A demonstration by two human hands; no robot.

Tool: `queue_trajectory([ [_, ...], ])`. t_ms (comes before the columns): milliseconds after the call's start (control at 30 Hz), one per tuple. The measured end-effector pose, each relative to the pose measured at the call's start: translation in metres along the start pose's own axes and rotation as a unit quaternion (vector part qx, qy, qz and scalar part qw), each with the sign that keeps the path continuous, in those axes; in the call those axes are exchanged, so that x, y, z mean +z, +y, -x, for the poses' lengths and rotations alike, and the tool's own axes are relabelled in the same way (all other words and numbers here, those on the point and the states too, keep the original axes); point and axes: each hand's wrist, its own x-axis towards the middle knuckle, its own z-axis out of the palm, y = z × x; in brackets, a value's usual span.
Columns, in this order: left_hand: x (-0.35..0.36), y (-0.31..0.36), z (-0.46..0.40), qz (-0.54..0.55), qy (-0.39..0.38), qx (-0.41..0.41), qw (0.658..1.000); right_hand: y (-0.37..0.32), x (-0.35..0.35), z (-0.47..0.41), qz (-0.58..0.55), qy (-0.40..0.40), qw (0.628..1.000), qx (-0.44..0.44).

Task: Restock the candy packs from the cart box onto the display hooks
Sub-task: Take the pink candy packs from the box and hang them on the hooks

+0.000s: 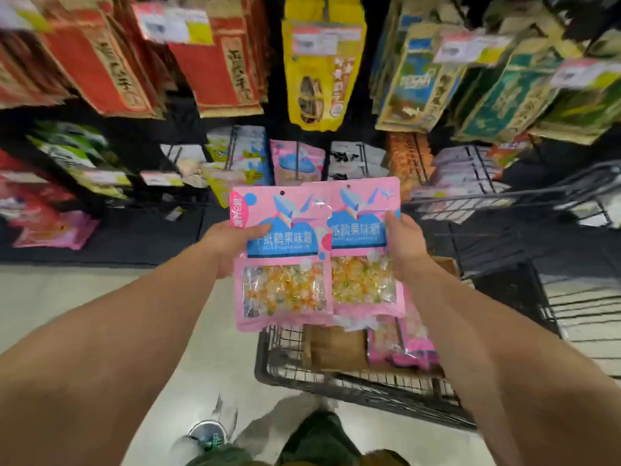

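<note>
head view: left hand (232,240) gripping the left edge of one pink candy pack (280,260), thumb across its front; right hand (405,245) clamped on the right edge of a second pink pack (364,250). both packs held upright, side by side and overlapping slightly, above the cart (336,381). more pink packs (400,344) lying in the cart box (332,348) below. matching pink packs (297,161) hanging on the lower display, well ahead. likely trouble: missing the small hang hole on the hook, or a loose edge grip letting a pack slip. hooks themselves lost in blur; box mostly hidden behind the held packs; shelf labels unreadable.
</note>
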Motion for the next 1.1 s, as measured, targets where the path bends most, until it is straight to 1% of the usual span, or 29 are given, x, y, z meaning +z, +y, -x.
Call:
queue_trajectory([
  [67, -0.060, 0.015, 0.017, 0.024, 0.036, 0.033, 0.998, -0.028, 0.056, 0.029, 0.008, -0.027, 0.999, -0.034],
  [167, -0.168, 0.030, 0.046, 0.059, 0.096, 0.090, 0.990, -0.063, 0.148, 0.086, 0.024, -0.067, 0.994, -0.077],
  [333, -0.342, 0.042, 0.117, 0.118, 0.196, 0.153, 0.961, -0.107, 0.307, 0.186, 0.016, -0.174, 0.973, -0.152],
  [433, -0.431, 0.040, 0.153, 0.155, 0.252, 0.188, 0.936, -0.128, 0.391, 0.245, -0.026, -0.234, 0.960, -0.154],
  [567, -0.530, 0.033, 0.188, 0.205, 0.338, 0.209, 0.895, -0.151, 0.483, 0.309, -0.034, -0.345, 0.927, -0.146],
  [633, -0.568, 0.029, 0.199, 0.220, 0.369, 0.212, 0.878, -0.157, 0.519, 0.330, -0.021, -0.382, 0.911, -0.154],
  [700, -0.599, 0.025, 0.207, 0.237, 0.379, 0.212, 0.869, -0.162, 0.554, 0.345, -0.012, -0.409, 0.899, -0.156],
  [867, -0.664, 0.024, 0.201, 0.284, 0.413, 0.217, 0.838, -0.174, 0.640, 0.367, 0.003, -0.445, 0.881, -0.160],
  [967, -0.703, 0.036, 0.185, 0.306, 0.436, 0.220, 0.817, -0.186, 0.691, 0.366, 0.021, -0.469, 0.868, -0.160],
  [1100, -0.748, 0.068, 0.157, 0.322, 0.446, 0.208, 0.809, -0.214, 0.749, 0.352, 0.030, -0.485, 0.861, -0.149],
])
